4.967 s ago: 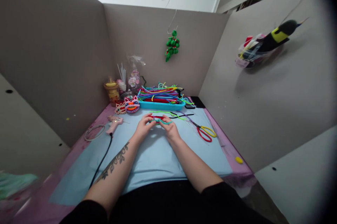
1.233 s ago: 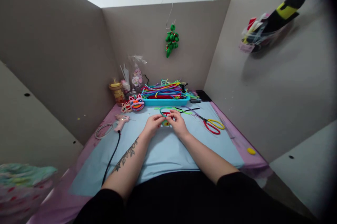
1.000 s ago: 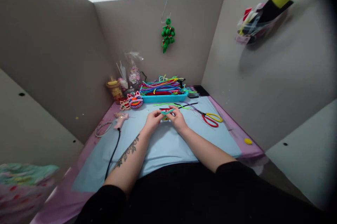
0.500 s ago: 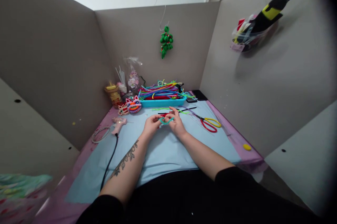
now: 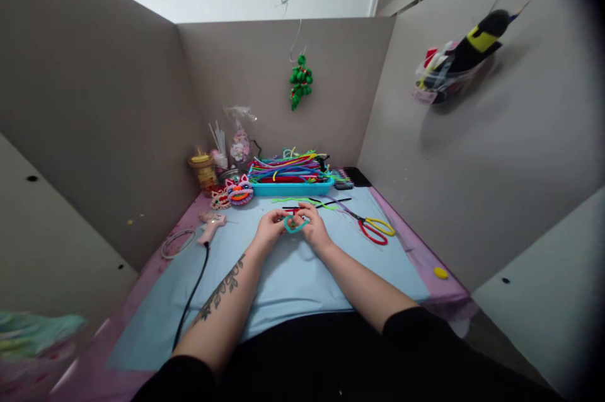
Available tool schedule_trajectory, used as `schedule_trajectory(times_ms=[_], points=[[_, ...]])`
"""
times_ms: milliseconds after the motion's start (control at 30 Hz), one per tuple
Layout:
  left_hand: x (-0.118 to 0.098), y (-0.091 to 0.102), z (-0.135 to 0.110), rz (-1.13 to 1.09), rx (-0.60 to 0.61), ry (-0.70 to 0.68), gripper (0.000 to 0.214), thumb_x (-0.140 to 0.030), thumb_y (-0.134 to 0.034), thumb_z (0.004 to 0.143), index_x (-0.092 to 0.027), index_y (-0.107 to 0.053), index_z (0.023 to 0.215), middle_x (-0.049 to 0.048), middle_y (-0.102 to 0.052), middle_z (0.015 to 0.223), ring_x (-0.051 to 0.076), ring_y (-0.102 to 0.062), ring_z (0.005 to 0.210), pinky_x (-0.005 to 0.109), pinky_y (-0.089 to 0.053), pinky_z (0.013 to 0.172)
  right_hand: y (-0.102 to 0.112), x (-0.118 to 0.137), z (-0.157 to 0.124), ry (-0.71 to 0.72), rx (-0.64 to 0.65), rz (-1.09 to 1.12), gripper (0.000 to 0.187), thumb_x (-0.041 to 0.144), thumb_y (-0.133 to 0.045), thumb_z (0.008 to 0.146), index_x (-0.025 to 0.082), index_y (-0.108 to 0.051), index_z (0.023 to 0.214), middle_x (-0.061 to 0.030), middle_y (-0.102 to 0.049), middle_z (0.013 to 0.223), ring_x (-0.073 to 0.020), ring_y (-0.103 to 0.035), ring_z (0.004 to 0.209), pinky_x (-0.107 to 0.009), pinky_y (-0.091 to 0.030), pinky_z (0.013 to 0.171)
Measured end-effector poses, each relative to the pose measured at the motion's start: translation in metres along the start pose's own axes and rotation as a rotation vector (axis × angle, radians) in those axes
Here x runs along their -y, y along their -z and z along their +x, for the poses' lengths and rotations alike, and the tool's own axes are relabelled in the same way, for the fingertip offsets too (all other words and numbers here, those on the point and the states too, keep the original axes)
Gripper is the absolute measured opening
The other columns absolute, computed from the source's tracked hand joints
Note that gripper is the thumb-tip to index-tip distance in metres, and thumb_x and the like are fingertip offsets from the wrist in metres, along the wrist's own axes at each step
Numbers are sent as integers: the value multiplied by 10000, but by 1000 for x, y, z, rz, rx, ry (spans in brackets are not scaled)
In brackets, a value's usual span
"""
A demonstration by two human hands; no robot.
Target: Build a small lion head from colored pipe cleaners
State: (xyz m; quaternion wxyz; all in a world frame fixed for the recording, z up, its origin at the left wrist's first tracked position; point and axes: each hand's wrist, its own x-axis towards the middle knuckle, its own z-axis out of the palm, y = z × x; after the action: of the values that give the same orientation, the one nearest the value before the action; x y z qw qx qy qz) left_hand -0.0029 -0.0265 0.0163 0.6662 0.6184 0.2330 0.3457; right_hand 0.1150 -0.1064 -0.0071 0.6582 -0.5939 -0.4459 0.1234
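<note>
My left hand [image 5: 268,230] and my right hand [image 5: 312,229] meet over the light blue mat [image 5: 283,276], fingers pinched on a teal pipe cleaner [image 5: 293,225] bent into a small loop between them. Loose green, red and black pipe cleaners [image 5: 312,203] lie on the mat just beyond my fingers. A turquoise tray [image 5: 289,187] heaped with coloured pipe cleaners stands behind them.
Red and yellow scissors [image 5: 375,228] lie right of my hands. A pink glue gun [image 5: 210,225] with a black cord and a wire ring [image 5: 174,242] sit left. Small craft faces [image 5: 234,190], a jar [image 5: 203,171], a yellow blob [image 5: 440,273]. Grey partition walls surround; a green ornament [image 5: 299,80] hangs behind.
My hands have kept working the teal pipe cleaner, and its open arch has become a small closed loop. The view shifted slightly; everything else on the table stayed put.
</note>
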Motion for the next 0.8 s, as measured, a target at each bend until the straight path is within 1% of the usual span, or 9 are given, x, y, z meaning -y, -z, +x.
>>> schedule_trajectory(times_ms=[133, 200, 300, 367, 433, 533, 633, 700, 800], points=[[1, -1, -2, 6, 47, 71, 383, -376, -764, 561, -128, -611, 810, 7, -622, 604, 102, -537, 473, 188, -348, 418, -2, -8, 3, 2, -41, -16, 167, 373, -614, 726, 209, -645, 734, -75, -510, 1118, -229, -490, 1086, -387, -368, 965], [2, -2, -2, 19, 63, 74, 366, -382, -741, 589, -121, -615, 813, 21, -634, 596, 112, -547, 475, 201, -372, 440, -3, -8, 3, 9, -46, -24, 167, 370, -606, 737, 209, -640, 756, -74, -513, 1110, -230, -494, 1079, -399, -366, 969], [4, -3, -1, 99, 10, -6, 294, -339, -713, 617, -111, -638, 787, 18, -623, 552, 107, -530, 474, 210, -391, 477, -4, -2, 0, 56, -59, -75, 182, 349, -629, 727, 217, -641, 851, -77, -480, 1128, -234, -488, 1072, -391, -397, 935], [5, -2, -1, 181, -34, -77, 232, -301, -688, 634, -110, -659, 764, 21, -630, 569, 106, -528, 492, 210, -394, 495, -4, 4, -3, 136, -46, -160, 230, 324, -649, 719, 234, -651, 931, -70, -481, 1061, -229, -486, 1044, -385, -390, 941], [6, -1, 0, 252, -54, -134, 179, -260, -660, 643, -116, -677, 748, 26, -645, 604, 112, -540, 523, 211, -400, 514, -3, 9, -4, 213, 10, -242, 226, 299, -628, 747, 255, -665, 966, -57, -497, 967, -221, -488, 988, -384, -390, 927], [8, 0, 0, 310, -55, -179, 152, -220, -638, 640, -127, -693, 747, 34, -667, 648, 127, -566, 572, 216, -422, 547, -1, 12, -5, 293, 81, -292, 154, 276, -584, 787, 264, -687, 900, -47, -520, 901, -215, -484, 936, -390, -391, 894], [8, 0, 0, 320, -55, -173, 164, -241, -652, 638, -129, -697, 749, 47, -679, 673, 137, -580, 585, 226, -440, 558, -2, 11, -5, 326, 93, -269, 117, 258, -562, 798, 255, -674, 830, -42, -544, 916, -214, -481, 946, -398, -373, 907], [6, 1, 0, 301, -85, -151, 174, -253, -664, 634, -126, -691, 749, 49, -677, 664, 139, -586, 576, 232, -447, 559, -2, 10, -4, 316, 92, -230, 112, 255, -547, 801, 254, -658, 820, -39, -551, 934, -215, -481, 964, -402, -359, 926], [1, 2, 0, 229, -135, -111, 184, -245, -685, 616, -124, -674, 755, 37, -665, 627, 141, -600, 563, 237, -459, 561, 0, 10, -2, 226, 61, -133, 92, 288, -557, 785, 242, -637, 780, -41, -526, 965, -212, -482, 982, -394, -356, 945]])
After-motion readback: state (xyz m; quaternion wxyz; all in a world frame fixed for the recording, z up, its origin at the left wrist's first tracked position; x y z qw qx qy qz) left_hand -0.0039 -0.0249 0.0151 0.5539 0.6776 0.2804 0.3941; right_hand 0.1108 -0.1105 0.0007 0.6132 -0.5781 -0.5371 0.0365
